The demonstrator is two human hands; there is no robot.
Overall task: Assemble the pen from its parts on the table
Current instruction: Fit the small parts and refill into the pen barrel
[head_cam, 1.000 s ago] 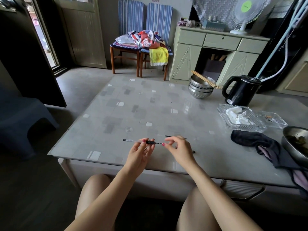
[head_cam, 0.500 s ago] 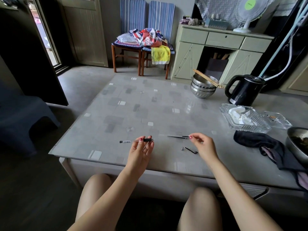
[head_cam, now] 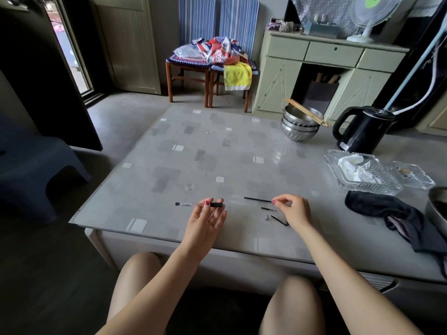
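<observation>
My left hand (head_cam: pixel 205 220) holds the clear pen barrel (head_cam: pixel 193 204) with its black grip level above the table's front edge. My right hand (head_cam: pixel 294 210) pinches the near end of the thin black refill (head_cam: pixel 256 199), which lies on the table (head_cam: pixel 193 153). Just below the refill lie a short thin piece (head_cam: pixel 268 209), a small metal tip (head_cam: pixel 266 217) and a black clip (head_cam: pixel 279 220), all loose on the tabletop beside my right hand.
Stacked steel bowls with chopsticks (head_cam: pixel 301 124) and a black kettle (head_cam: pixel 362 129) stand at the back right. Glass dishes (head_cam: pixel 358 172), a dark cloth (head_cam: pixel 387 213) and a metal bowl (head_cam: pixel 437 211) fill the right side. Chairs and a cabinet stand beyond.
My hands drew apart: the right hand left the barrel, moved right to the loose parts and pinched the refill's end. The left hand kept the barrel.
</observation>
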